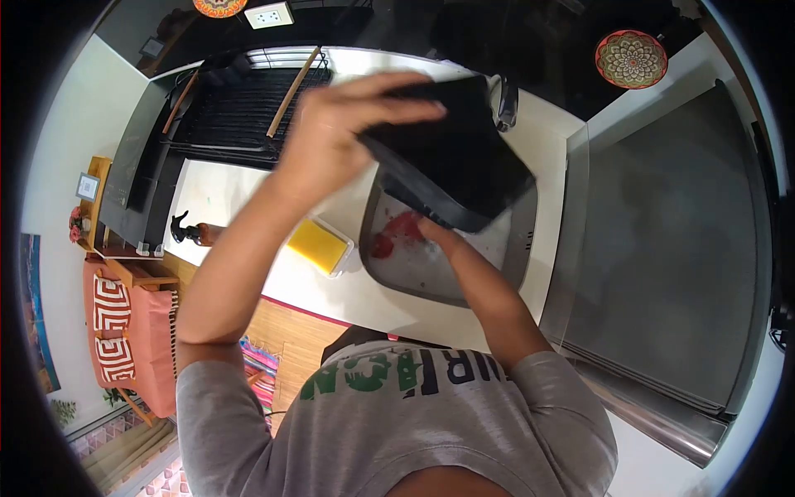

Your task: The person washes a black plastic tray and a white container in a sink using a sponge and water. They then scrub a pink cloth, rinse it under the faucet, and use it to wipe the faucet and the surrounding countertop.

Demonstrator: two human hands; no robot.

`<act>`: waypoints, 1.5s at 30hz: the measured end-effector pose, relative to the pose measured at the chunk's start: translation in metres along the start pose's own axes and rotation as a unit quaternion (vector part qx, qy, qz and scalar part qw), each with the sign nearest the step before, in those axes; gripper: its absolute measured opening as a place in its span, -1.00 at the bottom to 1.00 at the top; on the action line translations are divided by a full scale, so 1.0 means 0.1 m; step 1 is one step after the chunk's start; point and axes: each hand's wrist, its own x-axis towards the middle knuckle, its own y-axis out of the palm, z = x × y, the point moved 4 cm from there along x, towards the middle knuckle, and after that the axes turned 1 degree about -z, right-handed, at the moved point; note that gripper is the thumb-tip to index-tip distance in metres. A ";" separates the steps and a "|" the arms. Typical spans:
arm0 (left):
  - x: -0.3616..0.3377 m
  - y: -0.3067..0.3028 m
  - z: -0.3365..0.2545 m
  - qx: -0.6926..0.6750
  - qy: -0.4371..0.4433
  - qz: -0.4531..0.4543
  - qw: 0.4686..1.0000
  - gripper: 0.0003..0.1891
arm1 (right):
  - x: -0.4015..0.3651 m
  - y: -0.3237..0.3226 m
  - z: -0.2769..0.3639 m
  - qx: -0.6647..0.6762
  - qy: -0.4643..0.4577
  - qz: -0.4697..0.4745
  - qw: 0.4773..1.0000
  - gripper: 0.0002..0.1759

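My left hand (pixel 335 120) grips the upper left edge of a black, box-like container (pixel 464 149), with its fingers stretched across the top and slightly blurred. The container is tilted over the sink (pixel 414 286) and hides part of it. My right hand (pixel 426 228) reaches into the sink under the container's lower edge. Its fingers are hidden, so I cannot see what they hold. Beside it, in the sink, lies something red (pixel 397 234), soft-looking and wet, with whitish suds around it.
Left of the sink, a yellow sponge (pixel 319 247) rests in a clear dish. A brown spray bottle (pixel 199 232) stands farther left. The black dish rack (pixel 240 108) is at the back left, the faucet (pixel 507 106) behind the container. A grey refrigerator (pixel 662 240) borders the right side.
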 end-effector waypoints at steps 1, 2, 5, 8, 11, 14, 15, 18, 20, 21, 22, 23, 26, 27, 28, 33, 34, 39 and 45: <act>0.05 -0.22 0.02 0.057 0.012 -0.016 0.998 -0.48 | 0.00 0.11 0.03 -0.052 -0.012 -0.011 0.999 -0.41; 0.12 -0.42 -0.04 0.089 0.015 -0.051 0.995 -0.47 | -0.02 0.22 0.06 -0.083 -0.021 -0.017 0.996 -0.41; 0.04 -1.03 0.15 0.128 -0.035 -0.094 0.987 -0.71 | -0.27 0.15 0.39 -0.120 0.044 0.053 0.990 -0.48; -0.08 -1.53 0.40 0.255 -0.056 -0.192 0.946 -0.53 | -0.33 0.54 0.30 -0.182 0.002 0.020 0.983 -0.54; -0.26 -1.91 0.81 0.323 -0.060 -0.221 0.918 -0.56 | -0.53 0.05 0.38 -0.081 0.017 0.192 0.978 -0.49; -0.48 -2.02 1.29 0.359 -0.109 -0.259 0.890 -0.50 | -0.55 0.17 0.00 0.339 0.022 -0.070 0.938 -0.54; -0.59 -2.00 1.50 0.398 -0.156 -0.228 0.875 -0.49 | -0.60 0.04 -0.03 0.338 0.026 -0.074 0.938 -0.54; -1.11 -1.91 2.38 0.438 -0.311 -0.119 0.835 -0.51 | -0.80 -0.34 0.14 0.095 0.000 0.040 0.995 -0.73; -1.49 -1.69 2.87 0.370 -0.366 -0.027 0.853 -0.55 | -0.90 -0.51 0.17 0.016 0.053 0.019 0.998 -0.84; -1.50 -1.47 2.77 0.384 -0.348 0.020 0.855 -0.54 | -0.92 -0.60 0.21 0.020 0.062 0.023 0.998 -0.84; -1.51 -1.33 2.71 0.377 -0.349 0.031 0.857 -0.54 | -0.91 -0.76 0.26 0.018 0.036 -0.030 0.999 -0.86; -1.49 -1.25 2.61 0.398 -0.295 -0.009 0.869 -0.52 | -0.94 -0.91 0.32 0.016 0.011 -0.081 0.996 -0.84; -1.06 -0.83 1.51 0.282 -0.205 -0.142 0.926 -0.45 | -1.00 -1.43 0.57 0.157 -0.041 -0.197 0.967 -0.83; -1.02 -0.63 1.28 0.151 -0.270 -0.172 0.935 -0.45 | -1.03 -1.65 0.71 0.155 -0.035 -0.200 0.967 -0.83; -1.23 -0.17 1.32 0.066 -0.250 -0.100 0.961 -0.54 | -1.05 -1.84 0.82 0.199 0.019 -0.161 0.966 -0.82; -1.49 2.05 0.77 -0.146 -0.253 0.198 0.936 -0.44 | -1.09 -2.22 0.98 0.336 0.049 -0.182 0.923 -0.81; -1.63 2.36 0.89 -0.175 -0.293 0.293 0.893 -0.48 | -1.11 -2.36 1.01 0.330 0.017 -0.231 0.915 -0.81; -2.04 2.72 1.27 -0.155 -0.395 0.301 0.854 -0.66 | -1.23 -2.70 0.66 0.361 0.019 -0.383 0.850 -0.78; -2.16 2.64 1.51 0.043 -0.411 0.421 0.807 -0.64 | -1.26 -2.31 -0.26 0.129 0.213 -0.287 0.925 -0.78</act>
